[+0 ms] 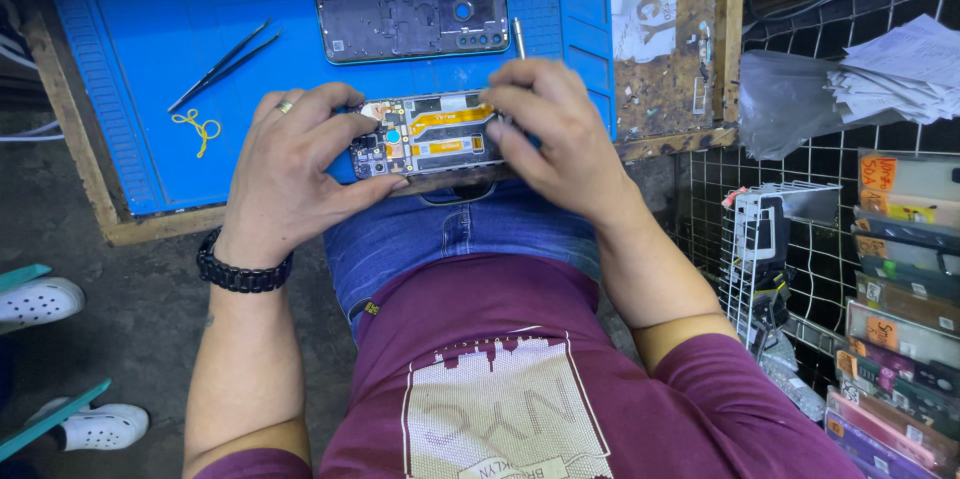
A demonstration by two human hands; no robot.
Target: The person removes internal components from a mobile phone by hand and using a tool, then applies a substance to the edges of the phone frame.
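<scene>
An opened phone (430, 134) lies at the near edge of the blue work mat (130, 59), its circuit board and orange flex cables showing. My left hand (295, 164), with a ring and a black bracelet, grips the phone's left end. My right hand (555, 129) holds the right end, fingertips pressing on the top edge. The phone's removed back cover (412, 11) lies face down farther back on the mat. A thin metal tool (519, 37) sticks up just behind my right hand.
Black tweezers (222, 64) and a yellow-handled small tool (197, 127) lie on the mat's left. A wire rack (775, 239) and stacked packaged parts (900, 339) stand at right, papers (895, 69) above. White shoes (40, 301) are on the floor at left.
</scene>
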